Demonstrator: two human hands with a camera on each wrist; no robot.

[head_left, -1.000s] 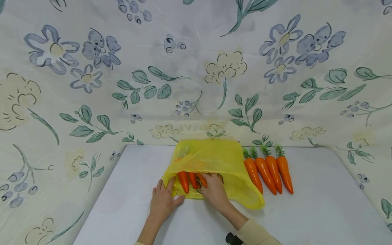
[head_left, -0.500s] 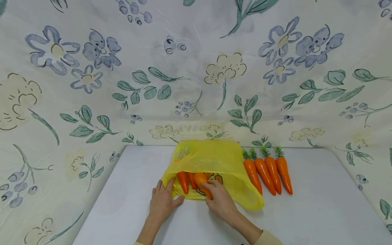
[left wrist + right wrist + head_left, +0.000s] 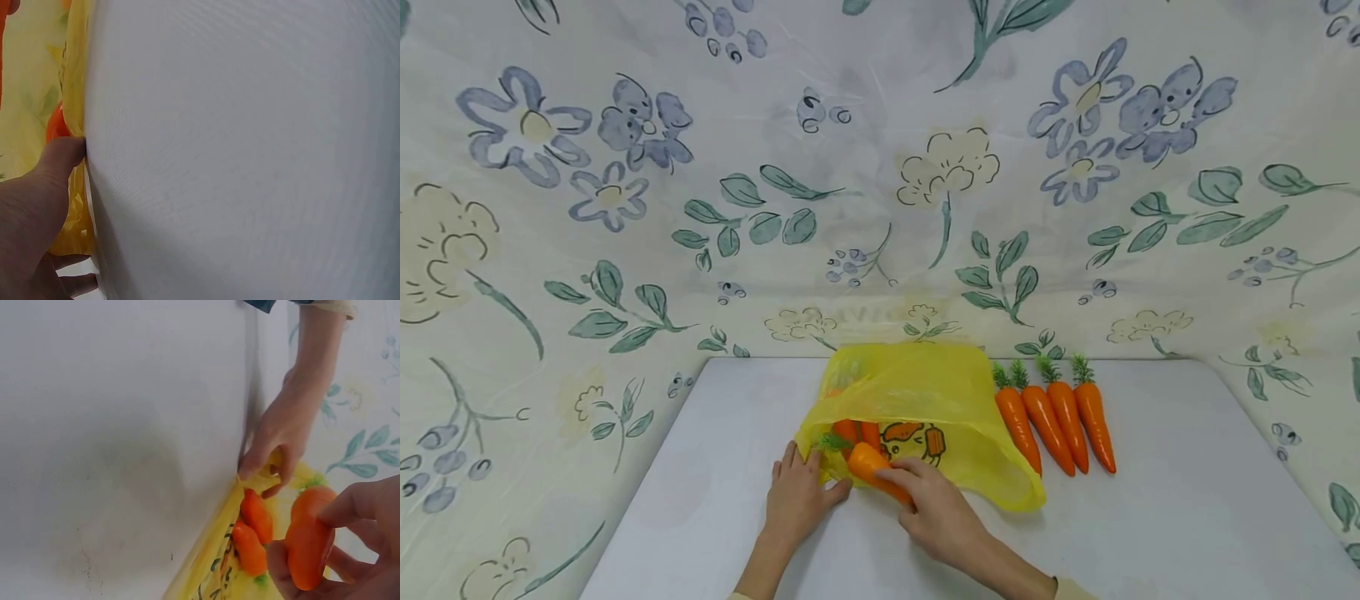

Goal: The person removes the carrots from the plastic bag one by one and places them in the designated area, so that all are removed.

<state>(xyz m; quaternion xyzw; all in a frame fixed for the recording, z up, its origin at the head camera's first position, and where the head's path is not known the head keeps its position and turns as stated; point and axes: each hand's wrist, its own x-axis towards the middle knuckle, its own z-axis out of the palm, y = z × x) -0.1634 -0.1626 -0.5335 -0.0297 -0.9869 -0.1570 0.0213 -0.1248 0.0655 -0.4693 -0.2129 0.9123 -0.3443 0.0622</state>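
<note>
A yellow plastic bag point(image 3: 917, 379) lies on the white table with its mouth facing me. My left hand point(image 3: 797, 493) rests at the left side of the mouth, its thumb point(image 3: 62, 153) pressing the lower edge. Just in front of the opening, my right hand point(image 3: 942, 510) grips an orange carrot point(image 3: 869, 463) by its body. Its green top points left toward my left hand. Inside the bag lie more carrots point(image 3: 256, 512), their tips toward the opening; the rest of them is hidden under the yellow plastic. A dark cartoon print point(image 3: 913, 442) shows on the inner bottom.
Several carrots point(image 3: 1063, 429) with green tops lie side by side right of the bag, the nearest one against its edge. The white table point(image 3: 700, 467) ends at a flower-patterned cloth point(image 3: 865, 192) behind and at both sides.
My right hand has drawn a carrot out of the bag toward me, and its green top now shows. My left hand has stayed at the bag's left edge.
</note>
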